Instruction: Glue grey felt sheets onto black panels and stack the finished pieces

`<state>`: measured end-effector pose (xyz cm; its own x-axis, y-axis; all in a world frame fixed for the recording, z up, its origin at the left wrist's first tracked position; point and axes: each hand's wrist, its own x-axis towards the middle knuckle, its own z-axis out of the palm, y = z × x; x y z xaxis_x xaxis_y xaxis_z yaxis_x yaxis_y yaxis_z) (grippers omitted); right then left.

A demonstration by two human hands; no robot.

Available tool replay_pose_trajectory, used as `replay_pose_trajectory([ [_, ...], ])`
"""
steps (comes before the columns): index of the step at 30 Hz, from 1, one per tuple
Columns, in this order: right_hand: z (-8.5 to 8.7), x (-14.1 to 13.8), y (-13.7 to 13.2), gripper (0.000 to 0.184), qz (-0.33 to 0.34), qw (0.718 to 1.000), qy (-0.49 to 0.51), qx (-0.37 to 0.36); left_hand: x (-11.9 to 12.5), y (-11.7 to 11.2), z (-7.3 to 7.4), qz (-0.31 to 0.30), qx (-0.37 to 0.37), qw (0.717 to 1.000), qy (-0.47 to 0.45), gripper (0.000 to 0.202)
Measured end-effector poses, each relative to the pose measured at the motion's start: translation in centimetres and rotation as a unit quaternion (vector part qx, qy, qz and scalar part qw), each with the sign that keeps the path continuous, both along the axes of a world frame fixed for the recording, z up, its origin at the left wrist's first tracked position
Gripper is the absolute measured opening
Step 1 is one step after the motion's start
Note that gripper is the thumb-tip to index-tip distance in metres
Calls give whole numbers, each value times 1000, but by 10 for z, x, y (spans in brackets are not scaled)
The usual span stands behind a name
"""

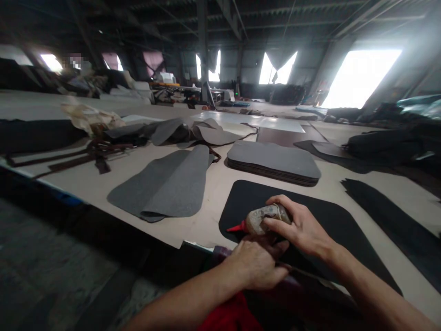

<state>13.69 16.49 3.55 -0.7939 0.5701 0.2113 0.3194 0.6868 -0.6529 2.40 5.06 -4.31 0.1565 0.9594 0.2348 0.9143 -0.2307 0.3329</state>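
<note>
My right hand [298, 227] is wrapped around a grimy glue bottle [263, 218] with a red nozzle pointing left, its tip over the near left edge of a black rounded panel [320, 216] lying on the table. My left hand [257, 266] is closed just below the bottle, at the table's front edge, its knuckles up; whether it grips anything is hidden. Both hands sit close together over the panel's near corner.
Grey felt pieces [168, 186] lie to the left, a stack of grey rounded panels [274, 161] behind. Black strips [392, 220] rest at the right, brown straps [93, 154] at far left. The wide table [213, 193] reaches back into a dim hall with bright windows.
</note>
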Motion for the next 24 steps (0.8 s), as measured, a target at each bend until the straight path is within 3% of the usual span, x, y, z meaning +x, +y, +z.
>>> replay_pose_trajectory([
  [5, -1, 0, 3, 32, 34, 999, 11, 28, 1, 1, -3, -1, 3, 1000, -4, 55],
  [12, 5, -1, 5, 29, 83, 996, 11, 8, -1, -1, 0, -11, 12, 1000, -14, 55],
  [15, 10, -8, 7, 29, 93, 995, 10, 40, 0, 0, 3, -10, 20, 1000, -5, 52],
  [19, 14, -24, 15, 28, 81, 993, 6, 90, 0, 2, 6, -24, 47, 998, 23, 44],
  [24, 14, -42, 31, 29, 41, 991, 0, 126, -2, 0, 5, -37, 27, 999, 18, 51],
])
